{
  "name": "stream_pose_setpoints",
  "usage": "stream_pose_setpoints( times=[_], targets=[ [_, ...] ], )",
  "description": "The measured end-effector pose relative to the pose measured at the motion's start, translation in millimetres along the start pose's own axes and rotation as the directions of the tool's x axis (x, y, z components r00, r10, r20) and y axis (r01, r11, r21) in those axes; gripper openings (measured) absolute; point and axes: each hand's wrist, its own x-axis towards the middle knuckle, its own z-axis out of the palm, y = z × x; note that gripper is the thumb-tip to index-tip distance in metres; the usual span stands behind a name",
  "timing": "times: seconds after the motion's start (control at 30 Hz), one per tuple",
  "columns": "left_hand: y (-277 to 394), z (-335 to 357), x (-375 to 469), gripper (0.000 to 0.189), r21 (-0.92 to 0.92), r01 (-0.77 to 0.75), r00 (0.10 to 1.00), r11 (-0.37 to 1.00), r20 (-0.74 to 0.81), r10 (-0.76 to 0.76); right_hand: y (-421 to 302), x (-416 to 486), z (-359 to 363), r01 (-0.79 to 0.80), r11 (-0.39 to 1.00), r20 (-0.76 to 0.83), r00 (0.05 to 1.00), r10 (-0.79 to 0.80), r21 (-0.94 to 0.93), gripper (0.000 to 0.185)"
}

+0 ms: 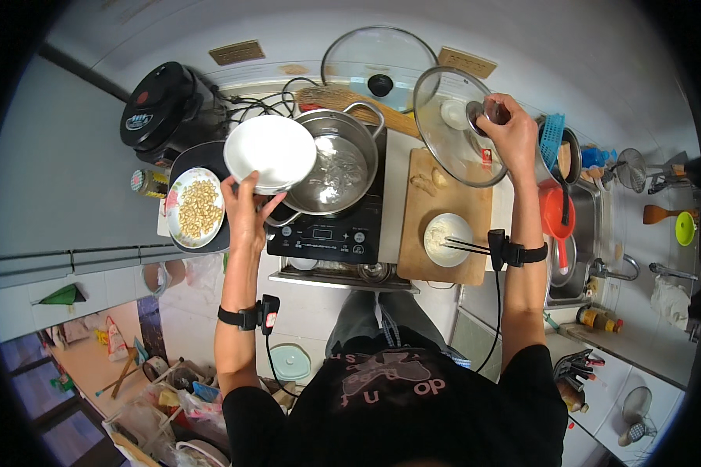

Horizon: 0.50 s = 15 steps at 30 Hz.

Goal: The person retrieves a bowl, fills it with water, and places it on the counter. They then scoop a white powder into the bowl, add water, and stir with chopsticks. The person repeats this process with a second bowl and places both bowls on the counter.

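My left hand (247, 204) grips the near rim of an empty-looking white bowl (270, 153), which hangs over the left edge of a steel pot (369, 169). Clear liquid with a rippled surface is in the pot, on a black induction cooker (327, 236). By its knob, my right hand (505, 119) holds a glass lid (444, 146), tilted above the wooden cutting board (415, 233). On that board are pieces of ginger (423, 184) and a white bowl of pale flour-like stuff (441, 251) with chopsticks (464, 244). A plate of peanuts (172, 216) stands at the left.
A black rice cooker (163, 111) and a lidded jar (148, 183) stand left. Behind the pot are cables, a straw broom (403, 121) and another glass lid (356, 46) against the wall. Right, an orange-red ladle (555, 210) rests by the steel sink (584, 233). An open drawer (339, 281) lies below the cooker.
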Motion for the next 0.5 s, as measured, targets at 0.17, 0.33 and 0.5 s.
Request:
stream_pose_setpoints(
  times=[0.17, 0.33, 0.5],
  targets=[
    [-10.4, 30.2, -20.8, 0.052, -0.158, 0.145, 0.980, 0.977, 0.162, -0.119, 28.4, 8.8, -21.5, -0.086, 0.995, -0.009, 0.996, 0.087, 0.055, 0.035],
    [-50.4, 98.4, -47.3, 0.051, -0.107, 0.199, 0.892, 0.974, 0.431, -0.135, 51.6, 17.3, -47.5, -0.154, 0.973, -0.015, 0.987, 0.159, 0.172, 0.035],
    [-136.5, 183.4, -30.1, 0.049, 0.134, 0.335, 0.722, 0.933, 0.599, -0.346, 73.8, 17.5, -65.8, -0.181, 0.954, 0.000, 0.982, 0.187, 0.239, 0.036]
  ],
)
